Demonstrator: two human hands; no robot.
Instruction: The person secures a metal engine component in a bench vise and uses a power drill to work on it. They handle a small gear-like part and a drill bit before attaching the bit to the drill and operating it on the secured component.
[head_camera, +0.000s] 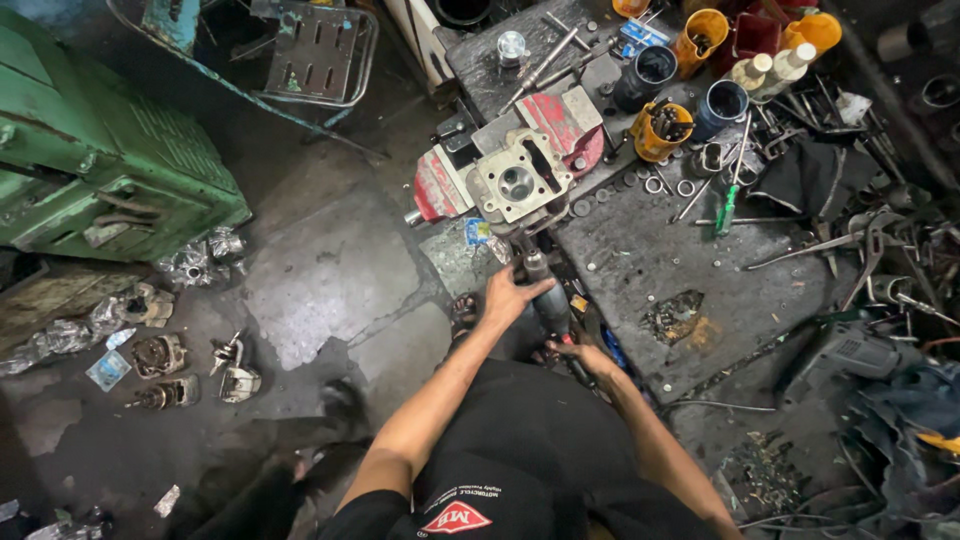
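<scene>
Both hands, left hand (508, 297) and right hand (580, 357), clench a power tool (545, 295) against a cylinder head (517, 184) clamped steady in a red vise (440, 185).

My left hand (510, 297) wraps the front of a dark power tool (548, 305), and my right hand (585, 357) grips its rear end, close to my body. The tool's nose points up at a grey metal cylinder head (517, 182) clamped in a red vise (545, 125) at the edge of the surface (640, 260). Yellow cups (660, 130) holding small tools, a green-handled screwdriver (727, 208) and loose washers lie on that greasy top. A green machine (90, 150) stands off to my left, with engine parts (160, 355) scattered on the floor (330, 270).
</scene>
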